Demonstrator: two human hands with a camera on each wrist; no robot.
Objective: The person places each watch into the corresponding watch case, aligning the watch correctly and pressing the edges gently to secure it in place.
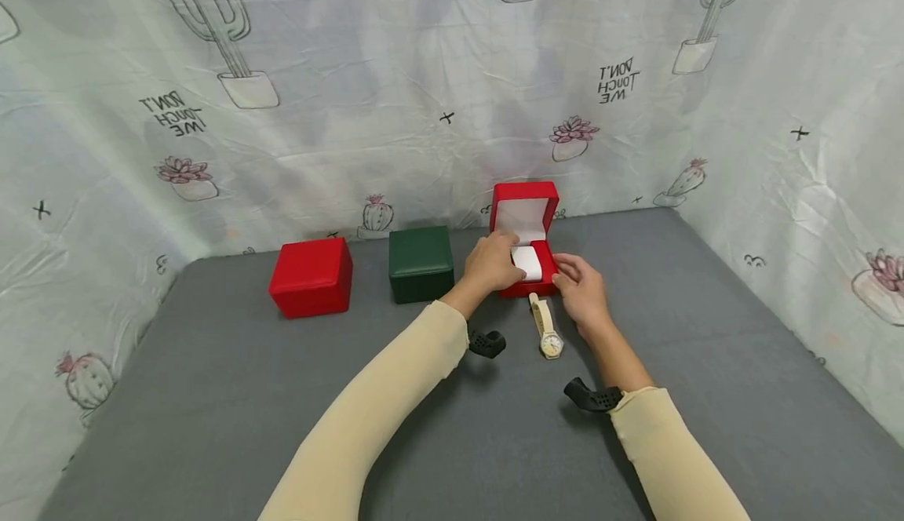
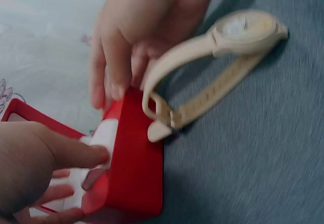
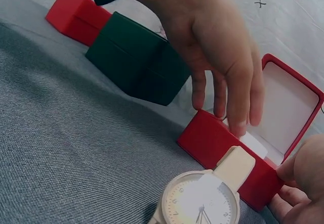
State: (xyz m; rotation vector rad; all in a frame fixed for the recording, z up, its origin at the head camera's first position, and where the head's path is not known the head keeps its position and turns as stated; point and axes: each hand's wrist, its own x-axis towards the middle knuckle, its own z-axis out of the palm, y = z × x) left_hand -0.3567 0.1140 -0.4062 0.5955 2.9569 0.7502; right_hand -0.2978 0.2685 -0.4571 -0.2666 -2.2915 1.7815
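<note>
A red watch box with its lid raised holds a white watch cushion. My left hand reaches in from the left and pinches the cushion, thumb on its near side, as the left wrist view also shows at the thumb. My right hand grips the right side of the box, its thumb at the front corner. Just in front of the box lies a cream wristwatch, its strap buckled in a loop and its dial facing up.
Left of the open box stand a closed green box and, farther left, a closed red box. All rest on a grey cloth-covered table. A printed curtain rises behind and at both sides.
</note>
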